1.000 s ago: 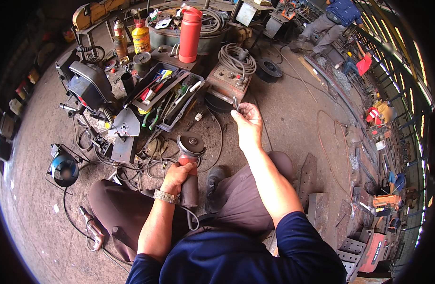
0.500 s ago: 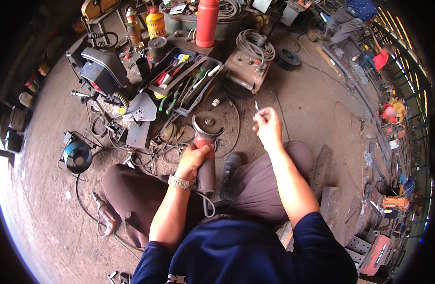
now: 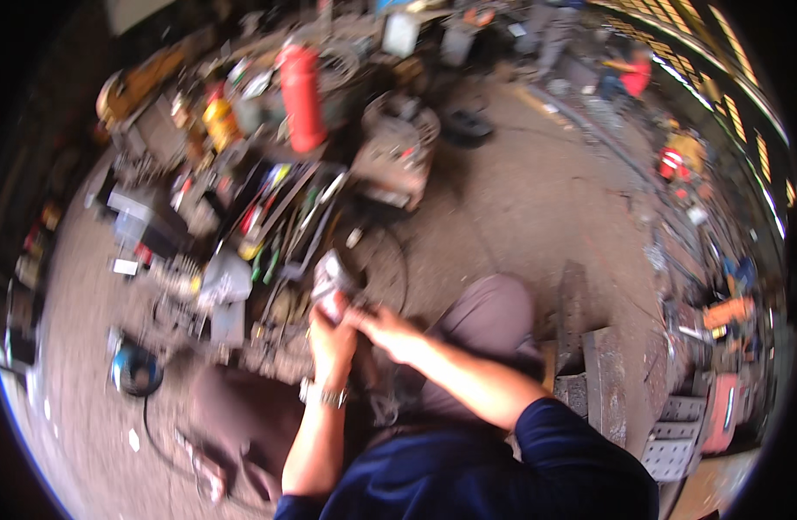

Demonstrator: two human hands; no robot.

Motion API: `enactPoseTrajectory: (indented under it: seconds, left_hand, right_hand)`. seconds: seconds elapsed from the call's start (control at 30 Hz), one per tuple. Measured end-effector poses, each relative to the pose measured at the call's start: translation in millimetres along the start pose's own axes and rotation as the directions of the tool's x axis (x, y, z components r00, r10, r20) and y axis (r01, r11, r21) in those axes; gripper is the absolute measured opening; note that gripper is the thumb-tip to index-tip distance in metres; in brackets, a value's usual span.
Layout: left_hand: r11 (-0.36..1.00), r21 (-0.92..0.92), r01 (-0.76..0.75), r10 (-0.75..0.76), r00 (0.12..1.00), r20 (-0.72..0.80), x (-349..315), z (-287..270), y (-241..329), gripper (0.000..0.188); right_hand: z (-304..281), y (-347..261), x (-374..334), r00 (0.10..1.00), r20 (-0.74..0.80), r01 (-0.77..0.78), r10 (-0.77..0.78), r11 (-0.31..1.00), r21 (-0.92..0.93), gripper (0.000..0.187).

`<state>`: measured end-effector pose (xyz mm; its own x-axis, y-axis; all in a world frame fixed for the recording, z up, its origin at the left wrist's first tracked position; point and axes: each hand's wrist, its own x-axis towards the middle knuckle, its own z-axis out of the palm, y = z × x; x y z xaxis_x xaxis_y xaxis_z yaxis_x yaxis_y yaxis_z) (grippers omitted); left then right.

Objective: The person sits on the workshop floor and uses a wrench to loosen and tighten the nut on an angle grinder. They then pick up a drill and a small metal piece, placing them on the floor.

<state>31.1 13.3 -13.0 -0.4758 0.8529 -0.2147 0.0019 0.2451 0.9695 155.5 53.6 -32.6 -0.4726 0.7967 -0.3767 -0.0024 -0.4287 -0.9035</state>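
Note:
Motion blurs the whole view. An angle grinder (image 3: 332, 301) with a red body is held upright between my knees, its disc end tipped away from me. My left hand (image 3: 331, 345) is closed round its body. My right hand (image 3: 377, 328) comes in from the right, its fingers drawn together against the grinder just below the disc guard. Whatever sits in those fingertips is too smeared to make out. Beyond the grinder lies an open tool tray (image 3: 286, 212) of pliers and other hand tools.
A red bottle (image 3: 301, 100) stands behind the tray, beside a rusty metal box (image 3: 394, 165) topped with coiled cable. To the left lie a blue round-bodied tool (image 3: 137, 371) and a drill (image 3: 206, 472). Steel pieces (image 3: 605, 373) rest by my right knee. Another person (image 3: 632, 74) is far right.
My right hand has come left and down from above my right knee to the grinder. The small thin metal piece it pinched no longer shows. The view has swung, shifting the surroundings.

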Motion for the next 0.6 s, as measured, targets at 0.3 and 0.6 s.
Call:
enactPoseTrajectory:
  seconds: [0.3, 0.6]
  left_hand:
    - [0.894, 0.321, -0.313, 0.324, 0.946, 0.021, -21.5, 24.0, 2.2, 0.076]
    - [0.816, -0.557, 0.158, -0.181, 0.983, 0.013, -8.4, 11.2, 2.7, 0.02]
  right_hand:
    - [-14.8, -2.3, -3.0, 0.993, 0.116, -0.03, -0.007, 0.949, 0.313, 0.059]
    - [-23.9, -17.2, -9.9, 0.99, 0.043, -0.138, 0.134, 0.862, 0.488, 0.034]
